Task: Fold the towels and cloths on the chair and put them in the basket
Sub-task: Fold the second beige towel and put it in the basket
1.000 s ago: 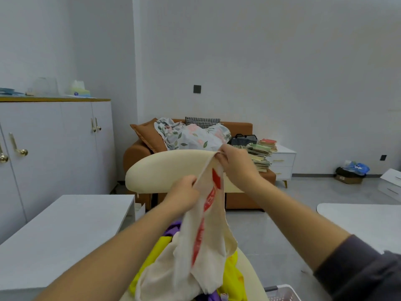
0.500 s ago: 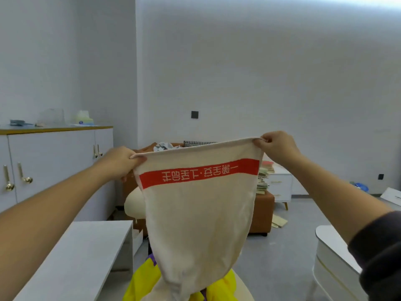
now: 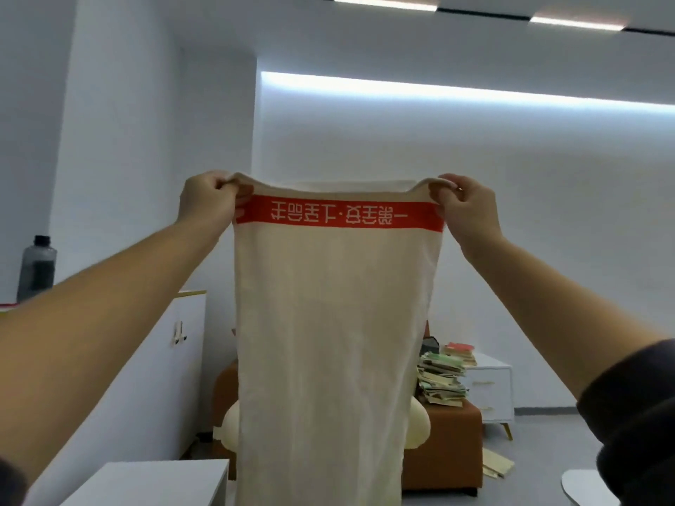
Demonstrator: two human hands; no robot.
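Note:
A cream towel (image 3: 328, 341) with a red band of white characters near its top edge hangs full length in front of me. My left hand (image 3: 206, 202) pinches its top left corner. The top right corner is pinched by my right hand (image 3: 465, 210). Both arms are raised and stretched forward, so the top edge is taut at about head height. The towel's lower end runs out of the frame at the bottom. Behind it only the two cream edges of the chair back (image 3: 418, 425) show. The basket and the other cloths are out of sight.
A white low table (image 3: 146, 483) stands at the lower left, with white cabinets (image 3: 182, 359) and a dark bottle (image 3: 36, 268) beyond it. An orange sofa (image 3: 445, 454) carrying stacked books (image 3: 442, 378) sits behind the chair, beside a white drawer unit (image 3: 489, 388). A round white table edge (image 3: 584, 487) shows at lower right.
My hands drew apart along the towel's top edge, spread it flat and lifted it high. The view tilted up, so the chair seat, the yellow and purple cloths and the basket dropped out of view.

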